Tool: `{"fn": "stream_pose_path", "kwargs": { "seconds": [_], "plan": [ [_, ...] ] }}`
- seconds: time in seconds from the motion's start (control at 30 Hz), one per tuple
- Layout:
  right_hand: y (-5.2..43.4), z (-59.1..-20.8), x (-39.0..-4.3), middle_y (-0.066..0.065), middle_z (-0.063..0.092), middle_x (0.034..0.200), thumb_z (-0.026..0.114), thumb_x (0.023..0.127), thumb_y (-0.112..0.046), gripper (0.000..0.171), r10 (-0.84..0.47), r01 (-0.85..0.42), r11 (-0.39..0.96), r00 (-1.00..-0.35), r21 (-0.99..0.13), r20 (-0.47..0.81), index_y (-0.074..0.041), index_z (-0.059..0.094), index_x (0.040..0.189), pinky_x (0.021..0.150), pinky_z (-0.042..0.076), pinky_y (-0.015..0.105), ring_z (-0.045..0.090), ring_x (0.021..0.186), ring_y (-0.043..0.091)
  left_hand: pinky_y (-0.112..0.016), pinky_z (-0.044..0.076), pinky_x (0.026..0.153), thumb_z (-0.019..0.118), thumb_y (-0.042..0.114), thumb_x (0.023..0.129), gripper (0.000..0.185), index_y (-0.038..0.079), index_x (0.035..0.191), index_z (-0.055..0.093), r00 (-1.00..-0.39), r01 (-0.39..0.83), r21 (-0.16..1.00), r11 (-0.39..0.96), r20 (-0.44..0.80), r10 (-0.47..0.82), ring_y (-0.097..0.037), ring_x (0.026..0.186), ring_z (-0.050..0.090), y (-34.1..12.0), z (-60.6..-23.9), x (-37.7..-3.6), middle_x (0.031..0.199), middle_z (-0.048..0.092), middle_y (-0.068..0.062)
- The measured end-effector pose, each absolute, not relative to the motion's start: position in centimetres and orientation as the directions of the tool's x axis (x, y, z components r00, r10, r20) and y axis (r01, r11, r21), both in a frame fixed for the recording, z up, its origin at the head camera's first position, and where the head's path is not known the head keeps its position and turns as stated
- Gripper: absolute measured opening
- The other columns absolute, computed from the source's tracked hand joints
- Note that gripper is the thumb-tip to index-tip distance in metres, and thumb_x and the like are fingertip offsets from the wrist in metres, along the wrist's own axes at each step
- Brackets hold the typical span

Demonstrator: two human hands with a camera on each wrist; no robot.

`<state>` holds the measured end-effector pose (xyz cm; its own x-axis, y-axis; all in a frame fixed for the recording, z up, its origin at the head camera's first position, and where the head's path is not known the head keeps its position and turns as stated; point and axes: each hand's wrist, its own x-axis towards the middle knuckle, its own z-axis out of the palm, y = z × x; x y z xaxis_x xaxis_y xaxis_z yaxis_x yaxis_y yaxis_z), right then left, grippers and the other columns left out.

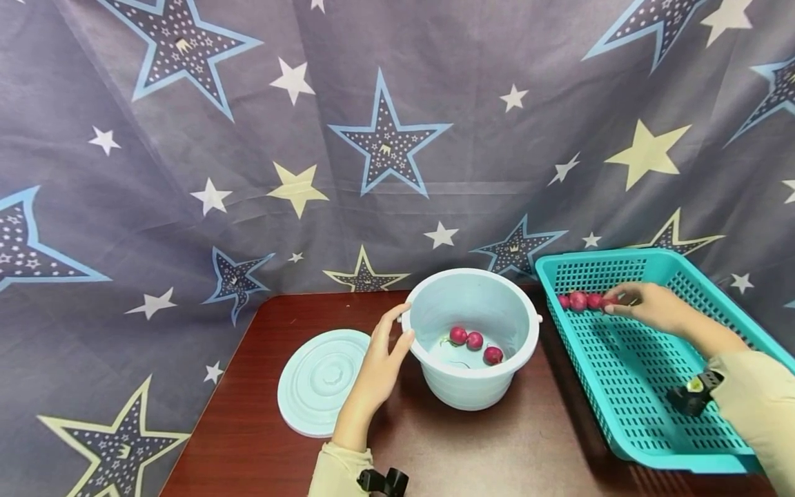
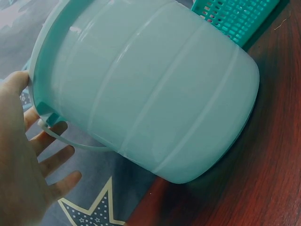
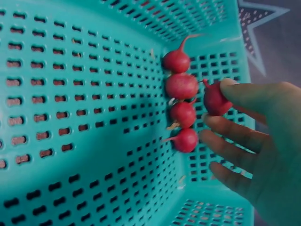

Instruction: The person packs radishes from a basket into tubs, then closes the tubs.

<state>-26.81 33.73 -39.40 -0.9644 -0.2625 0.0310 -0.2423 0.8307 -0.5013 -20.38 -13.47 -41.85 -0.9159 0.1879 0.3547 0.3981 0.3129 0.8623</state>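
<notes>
My right hand (image 1: 652, 307) pinches a red radish (image 3: 216, 99) between thumb and fingertips, inside the turquoise basket (image 3: 113, 103). Beside it, several more radishes (image 3: 182, 86) lie in a row along the basket's end wall, some with thin root tails. My left hand (image 1: 375, 366) is at the left rim of a pale blue bucket (image 1: 468, 386), its thumb touching the rim and the other fingers spread next to the thin handle (image 2: 77, 143). Three radishes (image 1: 475, 340) lie on the bucket's bottom.
A round pale blue lid (image 1: 323, 379) lies flat on the dark red wooden table (image 1: 248, 428), left of the bucket. The basket stands close on the bucket's right. Behind the table hangs a grey cloth (image 1: 236, 186) with a star pattern.
</notes>
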Motion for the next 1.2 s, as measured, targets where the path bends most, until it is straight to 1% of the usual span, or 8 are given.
{"fn": "stream_pose_path", "kwargs": {
  "seconds": [0.13, 0.37, 0.57, 0.67, 0.8, 0.97, 1.07, 1.2],
  "plan": [
    [33.3, -38.7, -26.1, 0.014, 0.070, 0.100, 0.066, 0.096, -0.024, 0.034, -0.285, -0.273, 0.827, -0.957, -0.491, 0.054, 0.003, 0.065, 0.117, 0.075, 0.052, 0.055, 0.065, 0.092, 0.036, -0.049, 0.040, 0.102, 0.053, 0.029, 0.103, 0.045, 0.022, 0.146, 0.044, -0.919, 0.392, 0.867, 0.307, 0.351, 0.182, -0.022, 0.119, 0.050, -13.5, -41.7, -20.3, 0.146, 0.044, -0.003],
    [32.8, -37.5, -24.6, 0.010, 0.070, 0.100, 0.065, 0.097, -0.027, 0.034, -0.302, -0.309, 0.832, -0.949, -0.461, 0.090, -0.001, 0.065, 0.119, 0.074, 0.052, 0.053, 0.065, 0.092, 0.033, -0.047, 0.040, 0.102, 0.053, 0.029, 0.103, 0.044, 0.023, 0.146, 0.044, -0.921, 0.385, 0.870, 0.308, 0.344, 0.182, -0.020, 0.120, 0.049, -13.5, -41.6, -20.3, 0.147, 0.043, -0.001],
    [32.2, -36.6, -23.0, 0.010, 0.070, 0.103, 0.066, 0.097, -0.027, 0.035, -0.298, -0.326, 0.835, -0.945, -0.444, 0.134, -0.002, 0.066, 0.121, 0.073, 0.051, 0.047, 0.065, 0.094, 0.033, -0.047, 0.041, 0.103, 0.053, 0.027, 0.103, 0.043, 0.022, 0.146, 0.044, -0.917, 0.394, 0.871, 0.293, 0.352, 0.187, -0.021, 0.119, 0.051, -13.5, -41.7, -20.5, 0.146, 0.043, -0.002],
    [31.9, -36.0, -22.4, 0.011, 0.070, 0.105, 0.067, 0.096, -0.026, 0.032, -0.304, -0.351, 0.827, -0.936, -0.439, 0.177, -0.004, 0.067, 0.120, 0.072, 0.051, 0.043, 0.066, 0.095, 0.033, -0.048, 0.040, 0.103, 0.052, 0.026, 0.104, 0.043, 0.022, 0.146, 0.045, -0.917, 0.395, 0.870, 0.294, 0.354, 0.186, -0.022, 0.119, 0.051, -13.5, -41.7, -20.5, 0.147, 0.043, -0.003],
    [31.3, -35.5, -21.6, 0.008, 0.070, 0.105, 0.068, 0.095, -0.023, 0.027, -0.300, -0.369, 0.815, -0.928, -0.447, 0.220, -0.008, 0.069, 0.118, 0.068, 0.051, 0.035, 0.066, 0.090, 0.022, -0.047, 0.040, 0.103, 0.052, 0.027, 0.104, 0.044, 0.021, 0.146, 0.044, -0.916, 0.395, 0.870, 0.295, 0.353, 0.189, -0.021, 0.120, 0.051, -13.5, -41.7, -20.5, 0.147, 0.043, -0.003],
    [30.4, -34.9, -20.8, 0.011, 0.069, 0.109, 0.068, 0.096, -0.025, 0.029, -0.264, -0.351, 0.792, -0.934, -0.499, 0.239, -0.010, 0.067, 0.121, 0.064, 0.051, 0.029, 0.063, 0.084, 0.005, -0.047, 0.040, 0.103, 0.053, 0.030, 0.103, 0.044, 0.025, 0.146, 0.044, -0.925, 0.377, 0.876, 0.302, 0.336, 0.180, -0.019, 0.120, 0.050, -13.5, -41.7, -20.4, 0.147, 0.042, 0.000],
    [29.8, -34.6, -20.3, 0.013, 0.068, 0.112, 0.069, 0.095, -0.025, 0.030, -0.249, -0.365, 0.780, -0.926, -0.508, 0.284, -0.011, 0.068, 0.121, 0.064, 0.051, 0.027, 0.062, 0.083, 0.001, -0.047, 0.040, 0.103, 0.053, 0.032, 0.103, 0.043, 0.027, 0.145, 0.045, -0.930, 0.365, 0.879, 0.307, 0.325, 0.173, -0.019, 0.121, 0.048, -13.5, -41.8, -20.4, 0.147, 0.042, 0.002],
    [28.9, -34.3, -19.7, 0.013, 0.069, 0.115, 0.071, 0.094, -0.026, 0.030, -0.217, -0.371, 0.786, -0.915, -0.495, 0.342, -0.013, 0.069, 0.120, 0.064, 0.049, 0.025, 0.058, 0.084, -0.005, -0.047, 0.040, 0.103, 0.052, 0.033, 0.103, 0.044, 0.026, 0.145, 0.044, -0.931, 0.361, 0.880, 0.310, 0.319, 0.179, -0.022, 0.122, 0.048, -13.5, -41.8, -20.3, 0.148, 0.041, 0.002]
  ]
}}
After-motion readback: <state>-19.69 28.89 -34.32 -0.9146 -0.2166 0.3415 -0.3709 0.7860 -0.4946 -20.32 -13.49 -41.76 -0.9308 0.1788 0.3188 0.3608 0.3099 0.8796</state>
